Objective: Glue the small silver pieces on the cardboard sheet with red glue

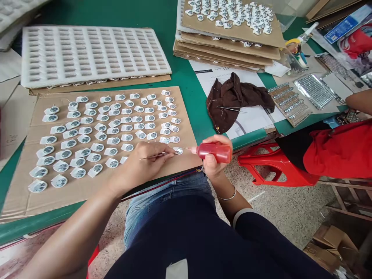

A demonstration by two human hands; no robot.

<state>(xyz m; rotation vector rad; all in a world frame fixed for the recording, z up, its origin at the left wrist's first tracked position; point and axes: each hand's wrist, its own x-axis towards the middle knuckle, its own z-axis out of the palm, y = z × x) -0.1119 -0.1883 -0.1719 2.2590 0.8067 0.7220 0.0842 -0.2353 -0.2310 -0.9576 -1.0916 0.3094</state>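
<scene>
My left hand (145,161) pinches thin metal tweezers (158,155) whose tips hold down a small round metal part (178,150) on a brown cardboard sheet (186,116). My right hand (216,155) grips a small red squeeze bottle (216,152), its nozzle pointing left at that same part. Several rows of like parts (110,128) on white tabs cover the cardboard.
A white foam tray with empty pockets (93,54) lies behind the cardboard on the green table (186,77). A stack of cardboard sheets (229,42) carries more parts. A brown cloth (235,99), metal strips (290,102), a red stool (276,164) and another person's red sleeve (343,149) are to the right.
</scene>
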